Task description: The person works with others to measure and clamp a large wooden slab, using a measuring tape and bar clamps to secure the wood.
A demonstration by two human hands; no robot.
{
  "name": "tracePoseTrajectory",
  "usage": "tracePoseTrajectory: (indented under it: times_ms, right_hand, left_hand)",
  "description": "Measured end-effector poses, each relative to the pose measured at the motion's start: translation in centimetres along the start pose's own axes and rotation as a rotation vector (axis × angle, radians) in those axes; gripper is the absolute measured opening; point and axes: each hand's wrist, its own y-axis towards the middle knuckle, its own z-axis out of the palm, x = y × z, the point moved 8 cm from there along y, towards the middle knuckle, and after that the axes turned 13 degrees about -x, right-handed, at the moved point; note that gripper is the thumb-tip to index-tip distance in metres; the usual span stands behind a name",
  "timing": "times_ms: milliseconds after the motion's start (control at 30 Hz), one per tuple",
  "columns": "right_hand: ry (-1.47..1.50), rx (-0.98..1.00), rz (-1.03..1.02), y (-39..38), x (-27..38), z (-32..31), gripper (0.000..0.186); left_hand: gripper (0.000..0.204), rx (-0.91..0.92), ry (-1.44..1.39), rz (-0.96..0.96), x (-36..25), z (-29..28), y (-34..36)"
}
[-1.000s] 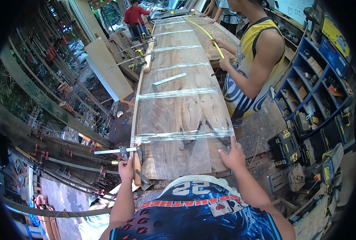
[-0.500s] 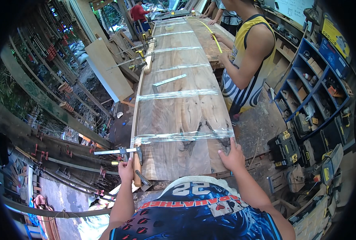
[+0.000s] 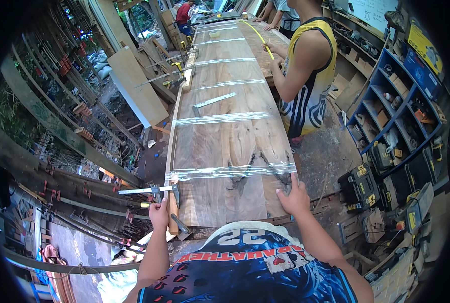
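A long wooden panel [image 3: 205, 146], wrapped crosswise with several bands of clear plastic film [image 3: 225, 172], stretches away from me. At its near left edge, my left hand [image 3: 159, 215] is closed at a metal bar clamp [image 3: 175, 193], just under its sliding jaw; the fingertips are partly hidden. That clamp sits over a narrow wood strip [image 3: 172, 208] along the panel's side. A second clamp [image 3: 182, 227] is at the strip's near end. On the near right edge rests my right hand [image 3: 294, 198], open, thumb apart from the fingers. A metal try square [image 3: 215, 100] lies farther up the panel.
Right of the panel a person [image 3: 311, 65] in a yellow top holds a yellow tape measure [image 3: 263, 43]. Other people stand at the far end. A blue shelf unit [image 3: 394, 111] and black tool cases [image 3: 359, 187] are at right; clamps hang from beams [image 3: 63, 131] at left.
The person in the yellow top has shifted slightly left with the tape measure, and the distant person in red has moved right. My hands stay in the same places.
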Motion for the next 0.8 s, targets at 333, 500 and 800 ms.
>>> tracePoseTrajectory:
  times_ms: [333, 500, 800]
  right_hand:
    - [-0.002, 0.022, 0.016, 0.03, -0.14, 0.11, 0.094]
    - [-0.002, 0.014, 0.015, -0.04, 0.00, -0.06, 0.094]
    - [-0.002, -0.010, -0.001, 0.00, -0.09, -0.02, 0.094]
  left_hand:
    - [0.048, 0.019, -0.009, -0.020, -0.03, 0.15, -0.13]
    - [0.048, 0.025, -0.017, -0.024, -0.01, 0.20, -0.13]
    - [0.047, 0.026, -0.025, -0.033, 0.52, 0.41, 0.15]
